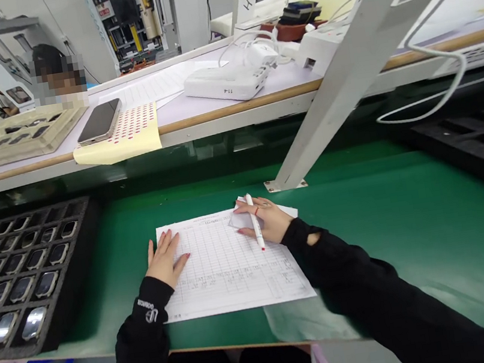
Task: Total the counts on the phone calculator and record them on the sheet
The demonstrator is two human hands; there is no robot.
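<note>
Form sheet (232, 268): one, ruled grid, flat on green mat (387, 214), centred, its near edge close to the mat's front edge.

Left hand (165, 262): palm down on the sheet's left margin, fingers straight and together, gripping nothing.

Right hand (266, 221): at the sheet's top right corner, fingers closed around one white pen (255, 222), red tip toward the person.

Black tray (84, 253): left of the sheet, cells in rows, most holding a glossy dark part. Second black tray (476, 140) at far right, contents unclear.

White strut (343, 69): foot just behind the right hand. Bare mat lies right of the sheet.

Shelf behind: one phone (100, 122) on a yellow sheet (126, 139).
</note>
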